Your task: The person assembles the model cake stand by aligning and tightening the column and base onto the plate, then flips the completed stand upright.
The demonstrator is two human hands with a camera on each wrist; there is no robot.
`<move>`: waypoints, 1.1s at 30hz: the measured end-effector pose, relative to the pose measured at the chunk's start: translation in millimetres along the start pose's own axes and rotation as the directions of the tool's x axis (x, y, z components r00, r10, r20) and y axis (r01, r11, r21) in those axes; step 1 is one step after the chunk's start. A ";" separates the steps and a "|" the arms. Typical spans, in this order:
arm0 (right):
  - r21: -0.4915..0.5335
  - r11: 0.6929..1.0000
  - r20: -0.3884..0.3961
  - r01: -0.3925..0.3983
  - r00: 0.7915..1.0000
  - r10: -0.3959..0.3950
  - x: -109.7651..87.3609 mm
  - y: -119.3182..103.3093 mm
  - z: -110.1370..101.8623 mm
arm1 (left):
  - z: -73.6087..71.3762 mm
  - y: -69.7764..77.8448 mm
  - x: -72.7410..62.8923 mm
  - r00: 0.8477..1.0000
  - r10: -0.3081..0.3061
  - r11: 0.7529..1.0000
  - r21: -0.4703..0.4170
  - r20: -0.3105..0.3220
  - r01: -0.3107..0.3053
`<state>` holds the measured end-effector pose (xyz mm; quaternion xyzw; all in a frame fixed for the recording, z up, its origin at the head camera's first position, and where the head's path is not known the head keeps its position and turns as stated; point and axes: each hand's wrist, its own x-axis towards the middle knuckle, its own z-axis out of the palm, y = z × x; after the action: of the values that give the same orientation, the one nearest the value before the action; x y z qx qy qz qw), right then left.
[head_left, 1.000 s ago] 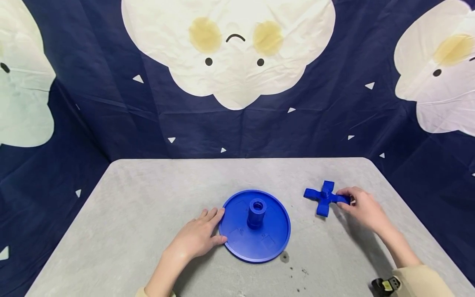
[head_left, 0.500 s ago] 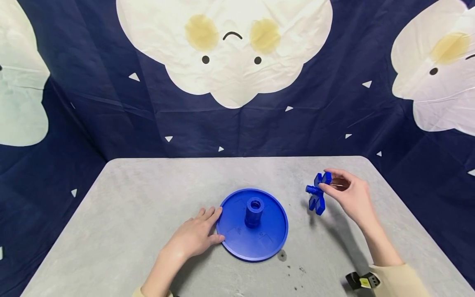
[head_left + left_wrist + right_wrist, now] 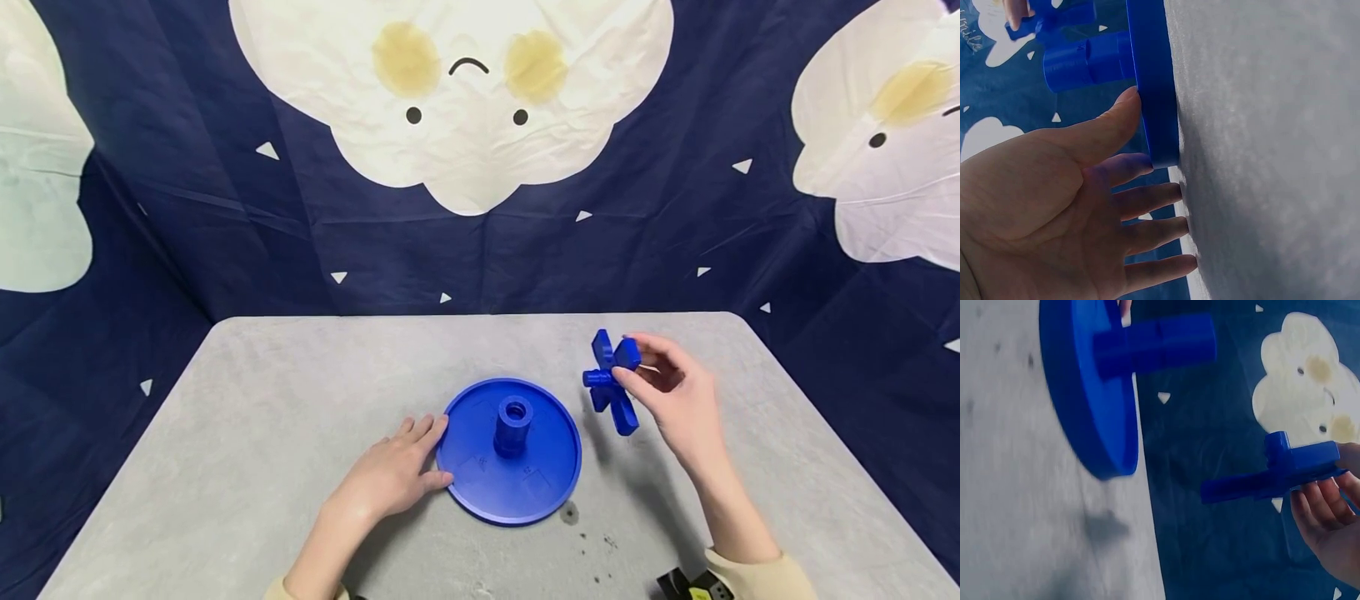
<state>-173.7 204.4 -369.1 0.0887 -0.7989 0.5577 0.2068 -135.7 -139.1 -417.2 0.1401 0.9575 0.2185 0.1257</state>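
A round blue tray-like base [image 3: 543, 492] lies on the table, a hollow upright post [image 3: 513, 435] at its centre. At its left edge, my left hand [image 3: 386, 479] rests with the thumb and index finger touching the rim [image 3: 1154, 106]; the other fingers reach straight to the tabletop in the left wrist view. My right hand [image 3: 684, 408] pinches a blue cross-shaped piece [image 3: 624, 412] by one arm, above the table and right of the base. The cross is tilted, and its short peg [image 3: 596, 378] points left toward the post. In the right wrist view the cross [image 3: 1300, 461] is apart from the post.
The grey table [image 3: 300, 375] has a rounded far edge against a dark blue cloth [image 3: 405, 258] with printed clouds. Dark marks [image 3: 570, 512] dot the tabletop near the base. A small black device [image 3: 697, 587] sits at the right sleeve.
My right hand has lifted the cross off the table, turned it so its peg points left, and carried it left toward the base. The left hand stays at the base's rim.
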 end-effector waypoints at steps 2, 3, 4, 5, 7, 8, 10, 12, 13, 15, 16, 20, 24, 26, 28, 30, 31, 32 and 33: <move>0.010 0.999 0.021 0.042 0.999 -0.042 -3.0 -3.5 5.2 | -0.3 0.2 -0.1 1.000 0.000 1.000 0.002 -0.002 0.000; 0.018 0.998 0.034 0.063 0.997 -0.064 -4.5 -4.9 7.9 | -0.4 0.2 -0.1 1.000 -0.001 1.000 0.002 -0.002 0.001; 0.022 0.996 0.046 0.088 0.995 -0.088 -5.9 -6.4 10.4 | -0.5 0.2 -0.1 1.000 0.000 1.000 0.002 -0.003 0.000; 0.026 0.993 0.059 0.112 0.992 -0.114 -7.2 -7.8 12.8 | -0.6 0.3 -0.1 1.000 0.001 1.000 0.001 -0.003 -0.001; 0.035 0.987 0.082 0.160 0.983 -0.162 -9.6 -10.8 17.8 | -0.5 0.2 -0.1 1.000 0.004 1.000 0.000 -0.004 -0.004; 0.034 0.983 0.092 0.182 0.979 -0.184 -10.8 -12.2 20.3 | -0.4 0.2 0.0 1.000 0.005 1.000 0.000 -0.004 -0.005; 0.043 0.976 0.105 0.214 0.970 -0.217 -13.0 -15.1 25.6 | -0.2 0.1 0.1 1.000 0.006 1.000 0.000 -0.005 -0.006; 0.040 0.968 0.116 0.248 0.961 -0.251 -15.3 -17.1 30.8 | 0.1 0.1 0.2 1.000 0.008 1.000 0.000 -0.005 -0.008; 0.040 0.964 0.123 0.263 0.956 -0.265 -16.4 -17.8 33.6 | 0.1 0.1 0.1 1.000 0.008 1.000 0.000 -0.006 -0.008; 0.031 0.957 0.140 0.288 0.947 -0.290 -18.8 -18.9 38.8 | 0.0 0.2 -0.2 1.000 0.008 1.000 -0.001 -0.006 -0.008; 0.020 0.953 0.148 0.302 0.942 -0.302 -20.0 -19.4 41.2 | -0.2 0.4 -0.4 1.000 0.009 1.000 -0.001 -0.007 -0.009; -0.029 0.937 0.187 0.348 0.923 -0.337 -25.0 -21.6 49.2 | -0.5 0.8 -0.9 1.000 0.010 1.000 -0.003 -0.008 -0.010; -0.040 0.910 0.224 0.412 0.891 -0.394 -28.7 -23.4 56.2 | -0.4 0.9 -1.1 1.000 0.011 1.000 -0.003 -0.010 -0.011; -0.027 0.893 0.245 0.450 0.869 -0.431 -29.5 -23.7 59.7 | -0.4 1.0 -1.3 1.000 0.010 1.000 -0.002 -0.009 -0.010; -0.018 0.877 0.266 0.481 0.847 -0.459 -30.1 -23.6 62.7 | -0.5 1.0 -1.3 1.000 0.006 1.000 -0.002 -0.005 -0.006; -0.017 0.860 0.292 0.510 0.825 -0.483 -30.4 -23.4 65.3 | -0.6 1.1 -1.4 1.000 0.002 1.000 -0.002 -0.002 -0.002; -0.018 0.854 0.308 0.520 0.816 -0.490 -30.7 -23.3 66.3 | -0.7 1.1 -1.4 1.000 0.000 1.000 -0.002 -0.001 0.000; -0.029 0.845 0.324 0.534 0.804 -0.498 -30.9 -23.1 67.0 | -0.9 1.2 -1.4 1.000 -0.001 1.000 -0.002 0.001 0.001; -0.040 0.837 0.342 0.546 0.794 -0.502 -31.6 -22.7 67.6 | -0.9 1.2 -1.4 1.000 -0.003 1.000 -0.001 0.002 0.003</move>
<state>-152.5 130.6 -383.0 0.3809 -0.8017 0.4005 0.2277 -134.5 -138.9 -415.6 0.1391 0.9574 0.2188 0.1271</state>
